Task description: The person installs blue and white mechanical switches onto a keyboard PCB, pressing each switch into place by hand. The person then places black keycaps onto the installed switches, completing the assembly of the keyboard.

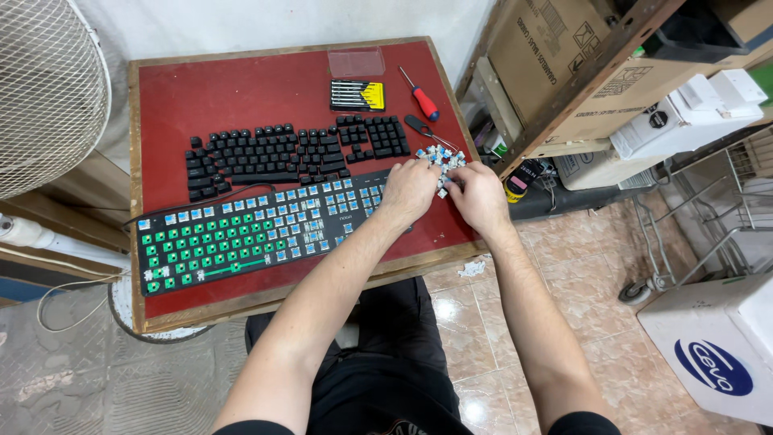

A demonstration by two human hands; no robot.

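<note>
A black keyboard (241, 234) with its keycaps off lies on the red table top (241, 89), showing blue switches and green lighting on its left half. My left hand (408, 192) rests over the keyboard's right end, fingers curled toward a small pile of loose blue-and-white switches (444, 159). My right hand (477, 196) is beside it, fingertips in the same pile. Whether either hand pinches a switch is hidden by the fingers. The removed black keycaps (282, 153) are laid out in rows behind the keyboard.
A red-handled screwdriver (422, 98), a yellow-and-black bit set (357, 95) with a clear lid (356, 61), and a wire keycap puller (423, 127) lie at the back right. A fan (44, 89) stands left. Cardboard boxes (555, 48) and shelving stand right; a white box (713, 354) is on the tiled floor.
</note>
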